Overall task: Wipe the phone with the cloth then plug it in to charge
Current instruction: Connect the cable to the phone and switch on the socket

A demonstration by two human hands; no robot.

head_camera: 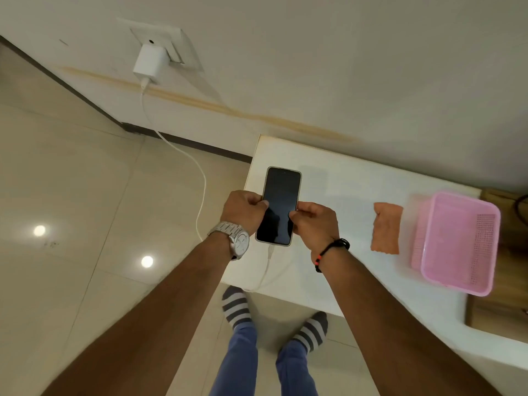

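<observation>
A dark-screened phone [281,195] in a pale case is held over the left end of the white table [343,178]. My left hand [243,211] grips its left edge, thumb on the screen. My right hand [313,221] grips its right edge. A white cable [200,178] runs from the white charger [148,62] in the wall socket down to the phone's bottom end, where its plug sits at the port. The orange cloth [386,227] lies folded on the table to the right, untouched.
A pink plastic basket [457,241] stands right of the cloth, near the table's right end. A wooden surface [497,315] lies beyond it. Beige tiled floor lies to the left. My feet in striped socks stand at the table's front edge.
</observation>
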